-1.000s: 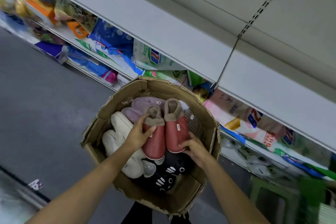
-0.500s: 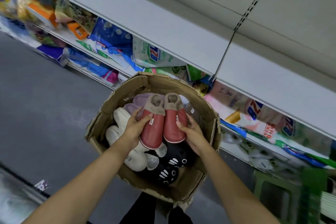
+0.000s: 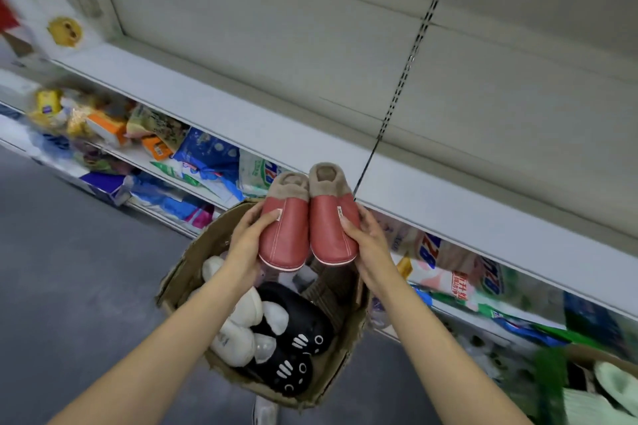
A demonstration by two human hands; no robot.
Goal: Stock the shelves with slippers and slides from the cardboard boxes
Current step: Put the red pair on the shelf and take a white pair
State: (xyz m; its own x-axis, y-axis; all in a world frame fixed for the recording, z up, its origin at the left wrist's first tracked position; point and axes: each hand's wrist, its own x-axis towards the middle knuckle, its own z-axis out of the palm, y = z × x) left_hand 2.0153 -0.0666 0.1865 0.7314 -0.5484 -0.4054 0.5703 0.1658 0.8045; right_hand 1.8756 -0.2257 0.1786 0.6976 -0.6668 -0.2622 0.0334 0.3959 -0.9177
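Note:
A pair of red slippers with beige fleece cuffs is lifted above the cardboard box (image 3: 179,281). My left hand (image 3: 247,245) grips the left red slipper (image 3: 284,235) from its outer side. The right red slipper (image 3: 331,228) is held the same way by my right hand (image 3: 367,243). The pair sits side by side just in front of the edge of the bare white shelf (image 3: 448,217). In the box below lie black slippers with cat faces (image 3: 293,345) and white plush slippers (image 3: 238,324).
Under the white shelf, lower shelves hold bagged goods (image 3: 207,155) and packets (image 3: 445,262). A second container with pale green slippers (image 3: 600,393) shows at the bottom right. Grey floor (image 3: 69,269) spreads to the left. A carton with a yellow face (image 3: 64,32) stands at the upper left.
Both hands have lifted the red pair out of the box and up toward the white shelf's edge. The view has tilted upward, showing more of the bare shelf.

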